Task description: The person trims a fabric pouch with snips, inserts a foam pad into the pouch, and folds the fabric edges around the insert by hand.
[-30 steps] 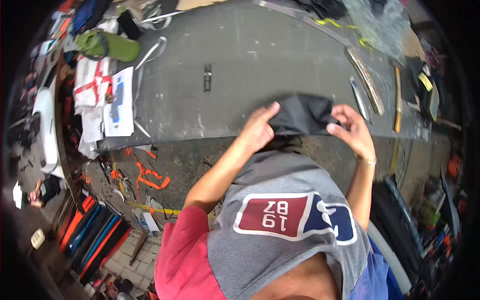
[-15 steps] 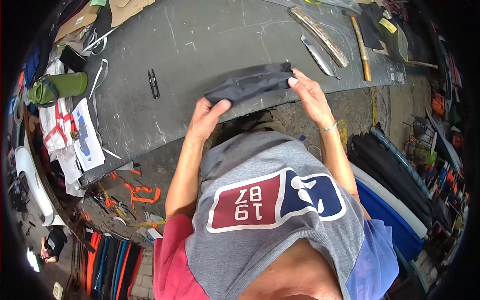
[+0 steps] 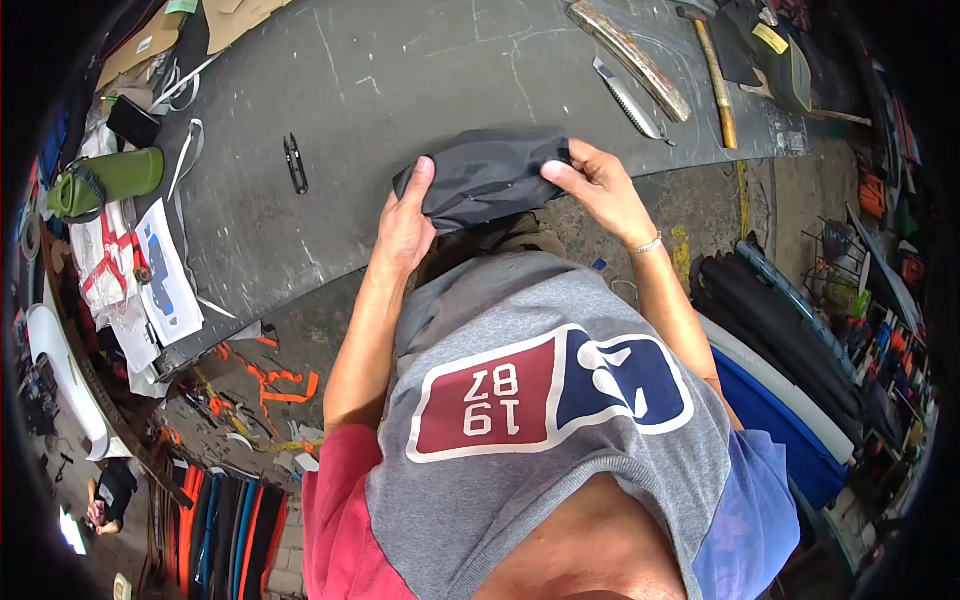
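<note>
A piece of dark grey-black fabric [image 3: 492, 178], folded and slightly creased, is held between my two hands at the near edge of the table. My left hand [image 3: 405, 218] grips its left end, with the thumb on the near face and the fingers hidden behind. At the right end my right hand [image 3: 600, 192] pinches it between thumb and fingers. The fabric's broad side faces up toward me. Black thread snips [image 3: 295, 164] lie on the table to the left of my left hand.
Beyond my right hand lie a silver cutter knife [image 3: 630, 100], a worn bar [image 3: 632, 58] and a hammer [image 3: 715, 80]. On the left are a green bottle [image 3: 110, 182], a black phone [image 3: 133, 121] and a printed sheet [image 3: 170, 275]. Fabric rolls [image 3: 780, 400] stand at right.
The fabric has turned from a narrow, edge-on strip to show its broad face. My left hand has rotated, its thumb now pointing up. The view has shifted slightly.
</note>
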